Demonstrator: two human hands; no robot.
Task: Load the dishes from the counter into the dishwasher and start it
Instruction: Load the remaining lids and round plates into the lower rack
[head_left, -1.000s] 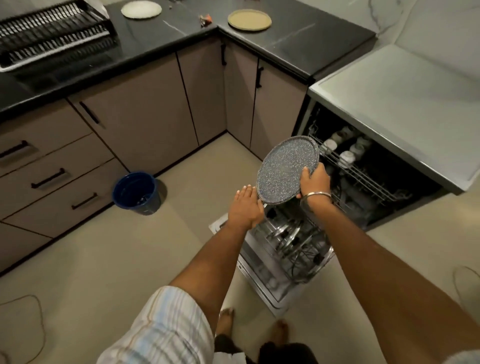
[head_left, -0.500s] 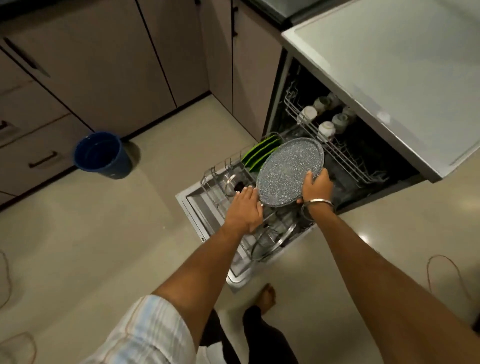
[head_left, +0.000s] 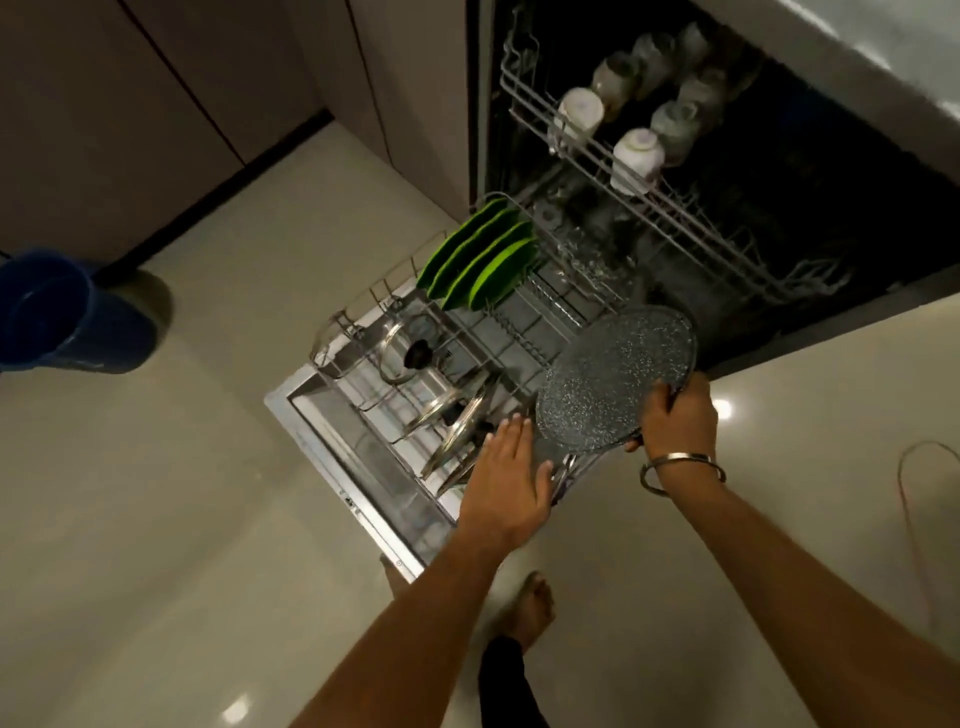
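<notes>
1. Right hand (head_left: 670, 415) gripping speckled plate (head_left: 613, 374) by its rim, tilted above lower rack (head_left: 363, 332).
2. Left hand (head_left: 506, 483) flat, fingers straight, empty, beside glass lids (head_left: 457, 415).
3. Green plates (head_left: 480, 260) upright at rack's back.

Speckled grey stone-look plate (head_left: 608, 379); wire metal rack (head_left: 524, 338); glossy green plates (head_left: 483, 260); glass lids (head_left: 457, 415); glossy floor (head_left: 156, 493).
</notes>
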